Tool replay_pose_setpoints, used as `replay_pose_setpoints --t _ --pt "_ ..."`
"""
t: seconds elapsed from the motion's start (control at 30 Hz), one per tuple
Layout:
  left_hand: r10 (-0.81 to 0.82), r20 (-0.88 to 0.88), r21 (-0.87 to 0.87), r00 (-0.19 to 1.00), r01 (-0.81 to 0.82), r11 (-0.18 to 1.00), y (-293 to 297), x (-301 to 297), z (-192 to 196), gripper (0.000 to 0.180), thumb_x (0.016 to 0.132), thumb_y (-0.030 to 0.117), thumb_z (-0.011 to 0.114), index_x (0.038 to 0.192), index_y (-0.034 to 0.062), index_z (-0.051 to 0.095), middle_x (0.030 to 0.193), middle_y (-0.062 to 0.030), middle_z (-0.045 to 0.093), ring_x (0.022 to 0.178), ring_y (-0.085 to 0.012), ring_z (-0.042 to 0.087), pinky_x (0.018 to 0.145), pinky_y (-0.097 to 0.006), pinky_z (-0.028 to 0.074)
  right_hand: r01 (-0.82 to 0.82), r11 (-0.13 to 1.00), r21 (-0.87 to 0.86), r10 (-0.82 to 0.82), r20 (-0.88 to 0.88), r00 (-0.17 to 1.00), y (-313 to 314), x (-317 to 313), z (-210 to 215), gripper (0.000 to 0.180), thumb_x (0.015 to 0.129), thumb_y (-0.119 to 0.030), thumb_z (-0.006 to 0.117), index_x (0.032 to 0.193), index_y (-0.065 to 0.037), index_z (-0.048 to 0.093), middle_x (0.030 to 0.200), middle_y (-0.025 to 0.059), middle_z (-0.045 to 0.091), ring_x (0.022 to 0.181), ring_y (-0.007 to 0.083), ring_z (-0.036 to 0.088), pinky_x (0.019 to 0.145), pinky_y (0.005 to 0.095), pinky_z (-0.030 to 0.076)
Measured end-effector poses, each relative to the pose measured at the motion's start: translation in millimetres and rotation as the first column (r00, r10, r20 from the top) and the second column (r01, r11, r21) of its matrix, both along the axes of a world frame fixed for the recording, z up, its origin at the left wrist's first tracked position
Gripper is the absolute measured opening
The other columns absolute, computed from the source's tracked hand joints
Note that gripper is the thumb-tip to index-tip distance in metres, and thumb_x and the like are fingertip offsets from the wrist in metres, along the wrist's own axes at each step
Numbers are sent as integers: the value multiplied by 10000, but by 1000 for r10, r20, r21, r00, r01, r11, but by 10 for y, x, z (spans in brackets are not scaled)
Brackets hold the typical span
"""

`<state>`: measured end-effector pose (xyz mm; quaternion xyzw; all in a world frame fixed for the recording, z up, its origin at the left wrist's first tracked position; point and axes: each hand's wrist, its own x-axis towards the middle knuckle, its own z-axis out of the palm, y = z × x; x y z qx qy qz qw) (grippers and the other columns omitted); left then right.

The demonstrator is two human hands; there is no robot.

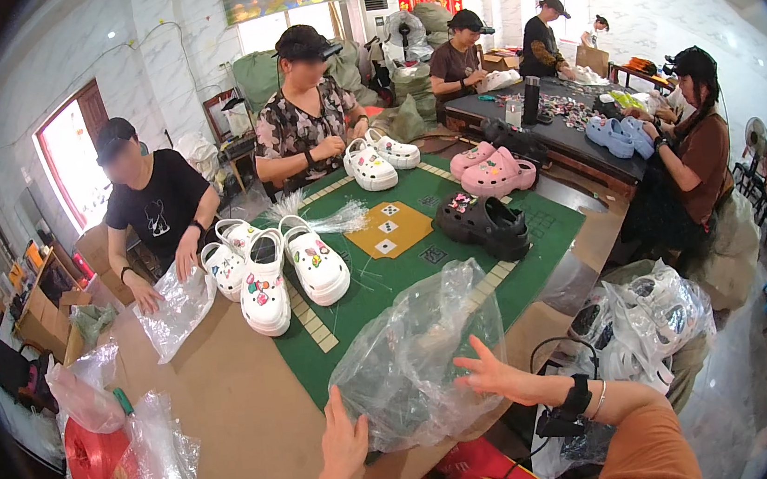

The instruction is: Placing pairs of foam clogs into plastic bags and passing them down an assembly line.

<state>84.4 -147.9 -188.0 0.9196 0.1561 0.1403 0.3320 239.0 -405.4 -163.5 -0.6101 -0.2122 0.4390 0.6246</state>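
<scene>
A large clear plastic bag (416, 367) is spread over the near edge of the green mat, puffed out and crinkled. My left hand (341, 438) is at the bag's left side, fingers stretched upward and thumb apart. On the opposite side my right hand (496, 373) has its fingers spread against the film. Beyond the bag sits a pair of black clogs (485, 227) with coloured charms. White clogs (264, 289) with charms stand to the left, beside a bundle of thin white plastic strands (329, 212).
A co-worker's hands flatten another clear bag (176, 308) at left. Pink clogs (493, 169) and more white clogs (371, 166) stand farther back. Red plastic twine (98, 461) lies lower left. Bagged shoes (648, 314) are piled at right. Several people work around a dark table (568, 126).
</scene>
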Motion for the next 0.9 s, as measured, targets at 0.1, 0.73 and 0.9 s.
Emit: replay_pose_setpoints --t 0.1,0.73,0.9 --pt "-25 15 -114 1000 26 993 -99 56 107 684 808 117 554 1365 -5 176 1279 -236 369 1058 -414 482 822 -428 449 -110 992 -66 117 107 987 92 -176 180 1062 819 -235 642 1358 -147 -270 1455 161 148 1245 287 358 997 401 314" --pt "53 297 462 954 -192 866 51 -119 261 530 744 169 641 1245 120 476 1218 -147 466 1093 -334 444 918 -447 331 191 981 -10 -190 61 980 -219 201 -53 352 918 -315 477 1146 -52 533 909 -1 595 590 38 411 499 177 327" --pt "-348 158 365 924 273 890 -573 -70 536 626 723 285 663 1279 115 432 1277 -127 431 1133 -314 425 954 -485 273 114 986 125 -85 -218 972 5 165 61 514 945 -463 298 1197 -66 505 918 46 594 602 85 453 537 208 371"
